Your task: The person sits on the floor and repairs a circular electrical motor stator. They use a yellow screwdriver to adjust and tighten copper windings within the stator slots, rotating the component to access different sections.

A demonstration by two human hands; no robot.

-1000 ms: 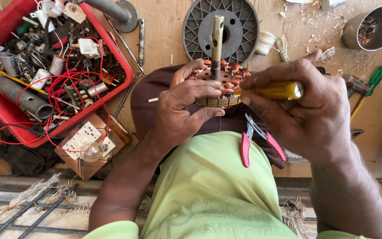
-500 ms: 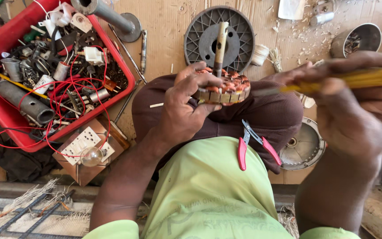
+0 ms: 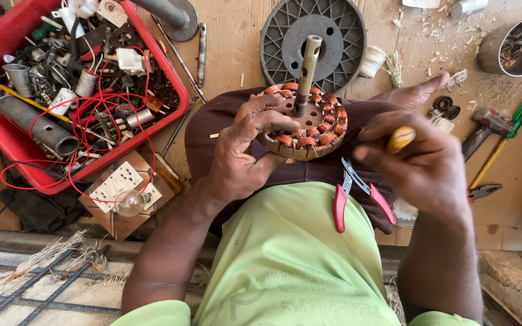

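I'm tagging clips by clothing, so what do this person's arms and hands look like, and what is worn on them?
Both arms are bare from the short light-green sleeves down. The left hand and right hand are bare: no gloves, rings, watch or bands visible. The sleeves match the light-green shirt.

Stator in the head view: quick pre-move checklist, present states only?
1. Left hand grips the copper-wound stator at its near rim: ok.
2. Stator rests on the lap, shaft pointing up and away: ok.
3. Right hand closed on the yellow-handled tool: ok.
4. Tool tip on the windings: cannot tell, the tip is hidden by the hand.
5. Red-handled pliers lie loose on the lap close to the right hand, could slide off: not ok.
6. Winding damage: cannot tell at this distance.
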